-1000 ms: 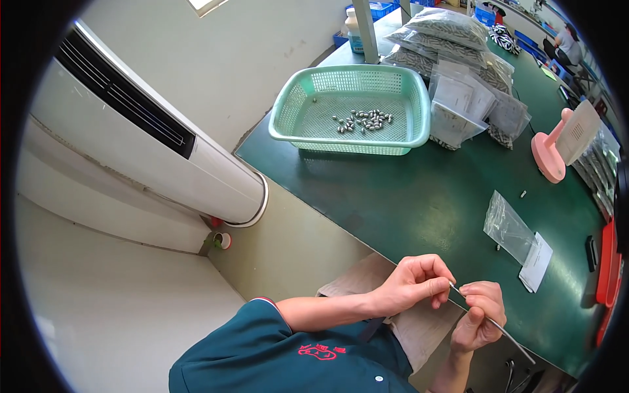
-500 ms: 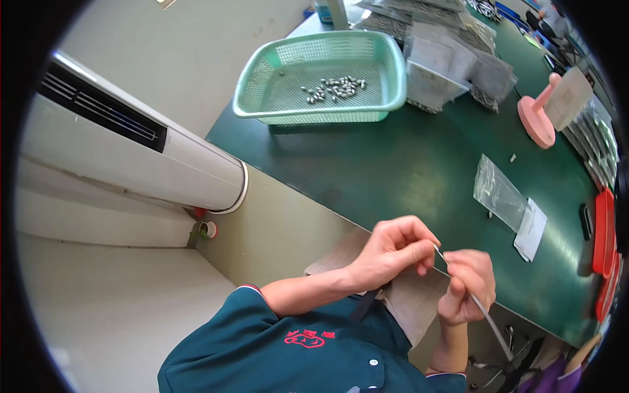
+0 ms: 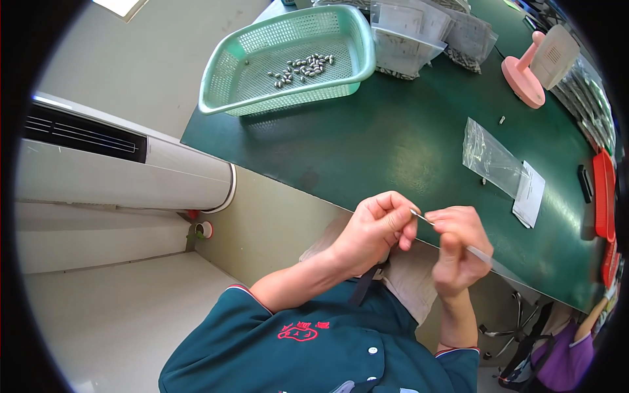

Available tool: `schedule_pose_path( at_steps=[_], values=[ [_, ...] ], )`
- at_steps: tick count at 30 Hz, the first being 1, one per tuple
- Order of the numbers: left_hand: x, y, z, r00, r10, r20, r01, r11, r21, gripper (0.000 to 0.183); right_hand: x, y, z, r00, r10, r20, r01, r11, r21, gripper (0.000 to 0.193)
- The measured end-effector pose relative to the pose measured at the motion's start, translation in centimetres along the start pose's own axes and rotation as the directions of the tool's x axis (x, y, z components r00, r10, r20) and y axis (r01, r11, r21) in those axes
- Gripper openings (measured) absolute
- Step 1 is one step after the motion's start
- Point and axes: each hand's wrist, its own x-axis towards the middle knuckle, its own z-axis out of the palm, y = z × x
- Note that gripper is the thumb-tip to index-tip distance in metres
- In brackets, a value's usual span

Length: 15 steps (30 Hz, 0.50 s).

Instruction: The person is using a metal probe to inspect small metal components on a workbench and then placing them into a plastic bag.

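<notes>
My left hand (image 3: 377,229) is closed in a pinch, with a small shiny metal piece (image 3: 414,213) at its fingertips. Most of that piece is hidden by the fingers. A thin silvery length (image 3: 424,219) spans the short gap to my right hand (image 3: 462,245). The right fingers are closed around a narrow whitish strip (image 3: 480,254), which comes out past the palm and trails toward the lower right. Whether strip and silvery length are one thing I cannot tell. Both hands are held above my lap at the table's near edge.
On the green table (image 3: 295,157) stands a mint plastic basket (image 3: 223,95) with several metal beads (image 3: 314,64). Around it are filled bags (image 3: 409,39), a pink stand (image 3: 524,78), a clear bag (image 3: 488,157), folded paper (image 3: 529,195) and a red tray (image 3: 604,196). A person's purple sleeve (image 3: 567,354) shows lower right.
The view has shifted, so the table and basket sit higher and further left. Both hands keep their pinch; the right hand has turned slightly and its strip now points more sideways.
</notes>
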Motion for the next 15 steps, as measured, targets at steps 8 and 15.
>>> schedule_pose_path(
  at_steps=[8,15],
  values=[
    [-0.2,-0.3,-0.2,0.96,0.278,-0.025,-0.262,0.928,0.264,0.008,-0.3,0.5,0.8,0.909,0.416,0.008,-0.39,0.845,0.364,0.013],
    [1.1,4.3,-2.4,0.82,0.573,-0.003,-0.355,0.512,0.782,0.004,-3.1,1.9,0.6,0.932,0.204,-0.299,-0.166,0.975,0.147,0.017]
  ],
)
